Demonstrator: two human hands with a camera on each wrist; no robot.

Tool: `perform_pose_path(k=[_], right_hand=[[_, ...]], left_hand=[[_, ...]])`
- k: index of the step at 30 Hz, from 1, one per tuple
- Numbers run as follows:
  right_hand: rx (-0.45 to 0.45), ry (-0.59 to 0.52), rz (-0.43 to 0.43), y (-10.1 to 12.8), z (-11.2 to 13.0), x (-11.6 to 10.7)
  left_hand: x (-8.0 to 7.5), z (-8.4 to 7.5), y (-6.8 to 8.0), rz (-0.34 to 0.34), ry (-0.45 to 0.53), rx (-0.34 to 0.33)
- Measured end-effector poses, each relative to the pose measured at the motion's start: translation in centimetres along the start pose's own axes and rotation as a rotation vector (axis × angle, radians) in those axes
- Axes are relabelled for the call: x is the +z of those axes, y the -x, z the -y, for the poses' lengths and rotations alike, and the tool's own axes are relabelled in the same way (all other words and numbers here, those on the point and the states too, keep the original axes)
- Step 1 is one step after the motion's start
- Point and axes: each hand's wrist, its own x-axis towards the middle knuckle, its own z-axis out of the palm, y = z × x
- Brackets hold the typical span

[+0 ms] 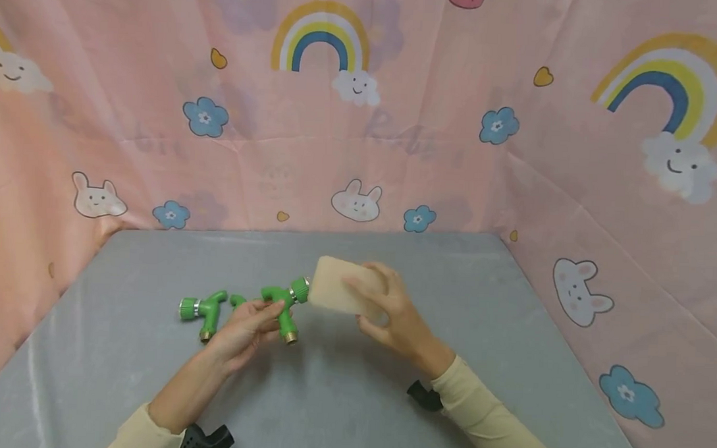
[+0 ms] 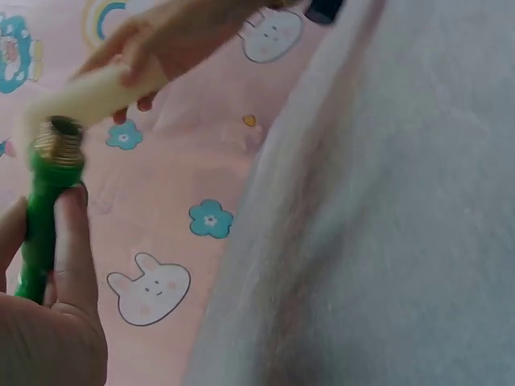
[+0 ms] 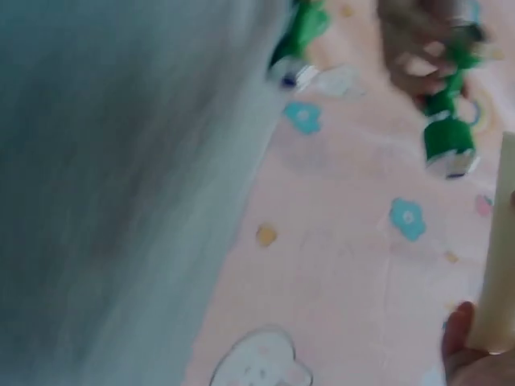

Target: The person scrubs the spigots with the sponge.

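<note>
My left hand (image 1: 245,332) pinches a green plastic tap (image 1: 286,300) between thumb and fingers, above the table. The tap has a ribbed collar with a silvery ring and a brass threaded end, which points up at the camera in the left wrist view. My right hand (image 1: 398,318) grips a cream sponge block (image 1: 335,286), fingers along one side and thumb below. The block's left edge is right beside the tap's collar; whether they touch I cannot tell. In the right wrist view the sponge (image 3: 495,273) shows edge-on, blurred.
A second green tap (image 1: 208,311) lies on the grey table (image 1: 352,395), left of my left hand. Another green piece (image 1: 236,301) is mostly hidden behind that hand. Pink printed cloth (image 1: 248,167) hangs around the table. Black devices (image 1: 206,441) are on both wrists.
</note>
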Motion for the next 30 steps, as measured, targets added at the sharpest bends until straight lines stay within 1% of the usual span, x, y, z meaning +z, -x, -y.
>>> perform_pose_path(k=[3, 5, 10, 13, 17, 20, 22, 24, 27, 28, 30], right_hand=[[0.098, -0.160, 0.046, -0.1, 0.8, -0.1], [0.145, -0.228, 0.086, -0.2, 1.3, 0.0], [0.243, -0.318, 0.169, -0.3, 1.8, -0.1], [0.276, -0.358, 0.210, -0.3, 1.5, -0.4], [0.318, -0.375, 0.239, -0.4, 0.8, -1.3], [0.339, -0.359, 0.212, -0.5, 0.5, -1.9], [0.331, -0.345, 0.193, -0.6, 0.5, -1.9], [0.317, -0.341, 0.200, -0.6, 0.7, -1.7], [0.297, -0.338, 0.267, -0.5, 1.2, -1.1], [0.300, -0.343, 0.294, -0.4, 1.3, -0.9], [0.310, -0.341, 0.332, -0.3, 1.4, -0.5]], left_hand=[[0.2, 0.5, 0.0, 0.017, -0.143, 0.087], [0.4, 0.8, 0.0, 0.014, -0.207, 0.152], [0.5, 0.8, 0.1, -0.071, -0.348, 0.291], [0.5, 0.7, 0.2, -0.116, -0.391, 0.338], [0.4, 0.6, 0.1, -0.144, -0.430, 0.365], [0.1, 0.6, 0.1, -0.162, -0.513, 0.363], [0.0, 0.7, 0.1, -0.145, -0.560, 0.338], [0.0, 0.8, 0.0, -0.108, -0.594, 0.311], [0.2, 1.0, -0.2, -0.049, -0.587, 0.273], [0.3, 1.0, -0.3, -0.044, -0.583, 0.266], [0.4, 1.0, -0.3, -0.059, -0.579, 0.261]])
